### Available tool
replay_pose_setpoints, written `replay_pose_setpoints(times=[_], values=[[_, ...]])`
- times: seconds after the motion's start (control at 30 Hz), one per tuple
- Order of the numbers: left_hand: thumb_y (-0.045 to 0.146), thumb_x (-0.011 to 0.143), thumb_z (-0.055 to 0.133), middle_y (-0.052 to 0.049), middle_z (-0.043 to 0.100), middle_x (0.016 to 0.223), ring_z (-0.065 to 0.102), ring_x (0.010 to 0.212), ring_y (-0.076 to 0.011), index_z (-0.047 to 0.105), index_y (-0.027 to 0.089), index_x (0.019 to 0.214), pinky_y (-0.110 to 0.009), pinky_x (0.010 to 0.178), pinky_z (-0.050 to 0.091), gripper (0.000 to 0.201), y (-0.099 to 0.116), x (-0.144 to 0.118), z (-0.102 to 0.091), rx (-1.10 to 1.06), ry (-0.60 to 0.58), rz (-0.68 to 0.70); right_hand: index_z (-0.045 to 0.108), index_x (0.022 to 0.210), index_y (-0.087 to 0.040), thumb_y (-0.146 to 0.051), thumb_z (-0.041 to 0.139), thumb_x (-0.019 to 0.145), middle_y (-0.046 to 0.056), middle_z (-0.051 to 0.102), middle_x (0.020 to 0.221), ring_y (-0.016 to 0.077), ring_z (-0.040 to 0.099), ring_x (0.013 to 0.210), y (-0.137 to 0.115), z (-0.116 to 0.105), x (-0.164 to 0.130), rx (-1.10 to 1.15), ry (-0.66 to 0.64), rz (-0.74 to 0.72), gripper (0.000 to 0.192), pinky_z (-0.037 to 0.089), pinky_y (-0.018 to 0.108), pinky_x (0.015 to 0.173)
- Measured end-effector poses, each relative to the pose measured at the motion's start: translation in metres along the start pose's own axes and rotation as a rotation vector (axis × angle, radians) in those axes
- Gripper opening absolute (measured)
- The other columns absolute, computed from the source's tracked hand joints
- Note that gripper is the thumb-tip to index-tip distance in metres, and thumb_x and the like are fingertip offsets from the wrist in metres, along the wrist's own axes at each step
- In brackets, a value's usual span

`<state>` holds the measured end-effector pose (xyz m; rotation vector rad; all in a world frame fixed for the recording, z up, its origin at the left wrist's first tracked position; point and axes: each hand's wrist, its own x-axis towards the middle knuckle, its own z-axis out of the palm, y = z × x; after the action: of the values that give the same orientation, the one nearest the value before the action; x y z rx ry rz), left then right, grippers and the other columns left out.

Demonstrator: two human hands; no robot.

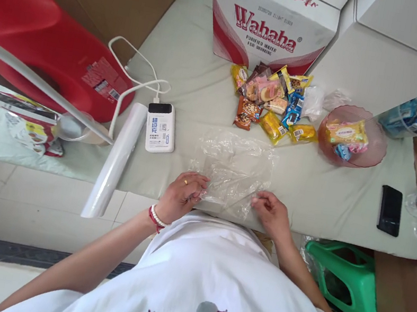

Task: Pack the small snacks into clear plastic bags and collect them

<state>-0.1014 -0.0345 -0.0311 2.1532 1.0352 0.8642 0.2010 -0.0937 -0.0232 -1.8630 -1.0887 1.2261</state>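
A clear plastic bag point(239, 167) lies spread flat on the cloth-covered table in front of me. My left hand point(184, 194) has its fingers closed at the bag's near left corner, a ring and bracelets on that arm. At the near right edge my right hand point(271, 213) pinches the film between thumb and fingers. Beyond the bag is a heap of small wrapped snacks point(268, 94) in yellow, brown and blue packets. To their right stands a pink glass bowl point(375, 145) with a few packets in it.
A white power bank point(160, 134) with its cable and a roll of plastic film point(116, 161) lie left. Behind are a red jug point(51, 42) and a Wahaba-type water carton point(271, 27). A black phone point(390, 210) lies right; a green stool point(351, 283) stands below.
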Motion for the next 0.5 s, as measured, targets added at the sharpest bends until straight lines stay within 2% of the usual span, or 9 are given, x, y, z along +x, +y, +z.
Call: replay_pose_setpoints(times=[0.1,0.2,0.27,0.4,0.5], values=[[0.015,0.095,0.055,-0.007,0.075,0.104,0.069,0.120,-0.0235,0.055,0.021,0.075,-0.048,0.105,0.052,0.021,0.001,0.003,0.003,0.102,-0.018,0.123,0.070,0.101,-0.022,-0.049,0.076,0.078,0.000,0.067,0.077,0.0152,0.054,0.064,-0.002,0.009,0.012,0.020,0.059,-0.013,0.036,0.045,0.029,0.064],[0.010,0.092,0.057,-0.008,0.074,0.106,0.064,0.125,-0.0261,0.063,0.022,0.083,-0.049,0.104,0.051,0.016,-0.003,-0.005,-0.004,0.195,-0.065,0.287,0.070,0.088,-0.022,-0.048,0.071,0.079,0.002,0.067,0.079,0.0150,0.052,0.065,-0.002,0.002,0.024,0.040,0.081,-0.039,0.027,0.044,0.028,0.063],[0.008,0.091,0.055,-0.007,0.073,0.101,0.064,0.119,-0.0248,0.065,0.023,0.086,-0.047,0.104,0.051,0.019,-0.006,-0.014,-0.011,0.226,-0.121,0.336,0.070,0.086,-0.022,-0.047,0.073,0.078,0.002,0.068,0.079,0.0150,0.054,0.067,-0.002,-0.005,0.029,0.056,0.076,-0.049,0.027,0.044,0.028,0.063],[0.006,0.089,0.053,-0.007,0.070,0.093,0.065,0.109,-0.0242,0.067,0.022,0.091,-0.043,0.100,0.050,0.022,-0.003,-0.027,-0.028,0.204,-0.306,0.320,0.072,0.087,-0.021,-0.045,0.075,0.079,0.001,0.066,0.077,0.0145,0.054,0.067,0.000,-0.014,0.030,0.037,0.022,-0.049,0.026,0.043,0.027,0.063],[0.015,0.087,0.056,-0.008,0.069,0.094,0.064,0.100,-0.0249,0.070,0.022,0.101,-0.042,0.089,0.051,0.021,0.008,-0.024,-0.046,0.123,-0.418,0.259,0.075,0.094,-0.021,-0.045,0.070,0.083,0.002,0.070,0.083,0.0152,0.056,0.070,0.000,-0.017,0.028,-0.033,-0.008,-0.075,0.026,0.045,0.027,0.066]])
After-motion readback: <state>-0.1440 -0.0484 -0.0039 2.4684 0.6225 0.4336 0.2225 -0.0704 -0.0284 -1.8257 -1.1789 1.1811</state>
